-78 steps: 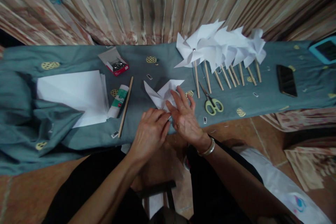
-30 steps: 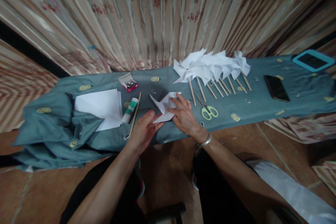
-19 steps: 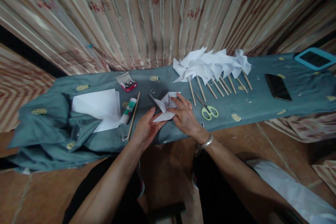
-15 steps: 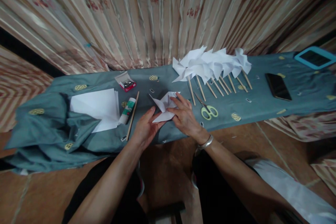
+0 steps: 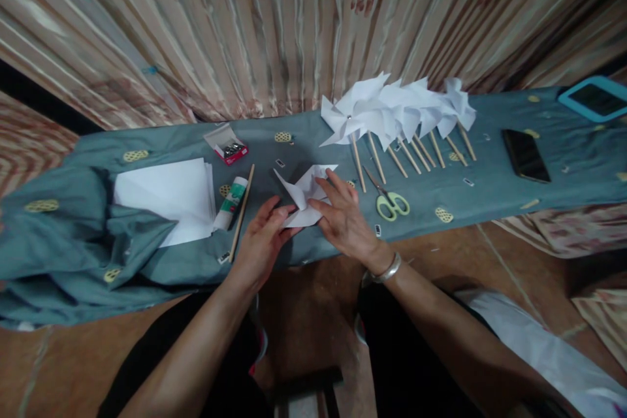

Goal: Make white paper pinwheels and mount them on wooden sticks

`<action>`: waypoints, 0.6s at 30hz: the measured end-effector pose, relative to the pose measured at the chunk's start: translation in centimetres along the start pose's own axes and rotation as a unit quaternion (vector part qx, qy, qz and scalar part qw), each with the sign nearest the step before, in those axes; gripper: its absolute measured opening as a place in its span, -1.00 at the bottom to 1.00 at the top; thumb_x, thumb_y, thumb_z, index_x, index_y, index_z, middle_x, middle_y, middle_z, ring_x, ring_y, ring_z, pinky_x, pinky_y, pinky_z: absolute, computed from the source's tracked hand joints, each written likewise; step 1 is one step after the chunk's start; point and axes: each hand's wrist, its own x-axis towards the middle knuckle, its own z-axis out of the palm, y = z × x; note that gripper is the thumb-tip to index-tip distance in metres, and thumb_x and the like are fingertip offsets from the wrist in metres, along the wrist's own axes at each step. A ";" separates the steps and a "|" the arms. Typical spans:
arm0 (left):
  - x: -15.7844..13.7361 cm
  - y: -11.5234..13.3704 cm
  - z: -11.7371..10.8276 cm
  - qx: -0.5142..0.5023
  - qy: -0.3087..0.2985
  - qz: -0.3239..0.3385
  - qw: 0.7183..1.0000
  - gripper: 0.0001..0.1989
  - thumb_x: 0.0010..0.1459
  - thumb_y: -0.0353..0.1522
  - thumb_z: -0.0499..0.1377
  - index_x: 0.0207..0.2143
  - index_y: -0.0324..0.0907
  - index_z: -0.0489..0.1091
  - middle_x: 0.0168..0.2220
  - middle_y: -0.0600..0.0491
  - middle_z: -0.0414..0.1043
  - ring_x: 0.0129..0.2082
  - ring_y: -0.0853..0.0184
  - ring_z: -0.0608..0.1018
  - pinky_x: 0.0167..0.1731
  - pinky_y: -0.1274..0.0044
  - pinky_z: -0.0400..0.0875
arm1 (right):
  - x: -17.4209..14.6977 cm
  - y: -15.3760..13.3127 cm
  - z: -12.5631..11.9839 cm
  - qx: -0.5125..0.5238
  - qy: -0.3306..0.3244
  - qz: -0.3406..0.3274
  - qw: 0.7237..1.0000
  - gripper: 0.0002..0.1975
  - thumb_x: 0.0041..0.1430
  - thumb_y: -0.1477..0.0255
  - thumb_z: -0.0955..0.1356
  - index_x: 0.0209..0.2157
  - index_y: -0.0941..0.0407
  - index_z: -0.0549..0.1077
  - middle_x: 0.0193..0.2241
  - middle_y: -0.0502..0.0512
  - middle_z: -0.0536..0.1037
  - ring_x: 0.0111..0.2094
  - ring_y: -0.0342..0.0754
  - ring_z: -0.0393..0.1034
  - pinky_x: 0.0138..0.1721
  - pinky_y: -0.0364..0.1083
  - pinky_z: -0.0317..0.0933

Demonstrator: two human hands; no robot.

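Note:
Between my hands is a white paper pinwheel (image 5: pixel 304 196), its blades partly folded in toward the middle and one corner standing up at the left. My left hand (image 5: pixel 264 232) grips its lower left edge, thumb on top and fingers underneath. From the right, my right hand (image 5: pixel 345 215) presses its fingers on the folded blades near the centre. A wooden stick (image 5: pixel 241 212) and a glue stick (image 5: pixel 232 202) lie left of my left hand. Scissors with green handles (image 5: pixel 390 202) lie just right of my right hand.
Finished pinwheels on sticks (image 5: pixel 396 111) overlap in a row at the back. A stack of white paper (image 5: pixel 164 199) lies at left, below an open red box of metal pins (image 5: pixel 230 147). A phone (image 5: pixel 526 155) and blue-framed device (image 5: pixel 595 98) are at right on the green cloth (image 5: pixel 294 127).
My left thumb and fingers have shifted slightly on the paper's lower left edge. My right hand stays on the blades. The camera view has moved a little.

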 end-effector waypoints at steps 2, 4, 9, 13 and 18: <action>-0.1 -0.1 -0.5 0.044 -0.003 0.042 0.998 -0.59 0.04 -0.28 0.29 -0.04 -0.15 0.35 -0.21 0.02 0.52 -0.17 0.28 0.56 -0.13 0.39 0.47 | -0.1 -0.1 -0.1 -0.001 -0.007 -0.006 1.000 -0.64 0.19 0.56 0.24 -0.01 0.12 0.47 0.28 0.24 0.23 0.39 0.16 -0.21 0.25 0.24 -0.10; -0.1 -0.1 -1.0 0.122 0.003 0.108 0.987 -0.52 0.07 -0.22 0.27 0.03 -0.13 0.32 -0.19 0.03 0.49 -0.18 0.29 0.54 -0.16 0.42 0.45 | -0.2 -0.2 -0.2 -0.004 -0.016 -0.007 1.000 -0.60 0.17 0.57 0.23 0.03 0.11 0.44 0.29 0.23 0.21 0.39 0.16 -0.25 0.26 0.25 -0.12; -0.2 0.9 -1.7 0.418 -0.025 0.344 0.840 -0.58 0.22 -0.22 0.13 0.12 -0.08 0.30 0.00 -0.03 0.44 -0.01 0.23 0.45 0.01 0.34 0.33 | -0.3 -0.6 -0.4 -0.026 -0.046 -0.003 0.999 -0.58 0.18 0.58 0.22 0.07 0.14 0.39 0.30 0.28 0.17 0.39 0.18 -0.26 0.26 0.24 -0.11; 0.3 1.0 -1.4 0.580 -0.102 0.405 0.699 -0.64 0.30 -0.29 0.03 0.11 -0.11 0.33 0.02 -0.05 0.49 0.10 0.17 0.37 0.09 0.26 0.17 | -0.1 -0.7 -0.4 -0.037 -0.037 0.003 0.999 -0.63 0.26 0.57 0.16 0.01 0.16 0.44 0.27 0.28 0.20 0.39 0.17 -0.23 0.26 0.20 -0.08; 1.6 0.2 -1.0 0.640 -0.129 0.428 0.625 -0.60 0.32 -0.34 -0.01 0.18 -0.13 0.27 0.03 -0.07 0.50 0.20 0.12 0.30 0.11 0.19 0.04 | 0.3 -0.2 -0.1 -0.029 -0.014 0.002 0.999 -0.64 0.28 0.56 0.15 -0.05 0.14 0.49 0.26 0.25 0.22 0.37 0.18 -0.18 0.25 0.21 -0.04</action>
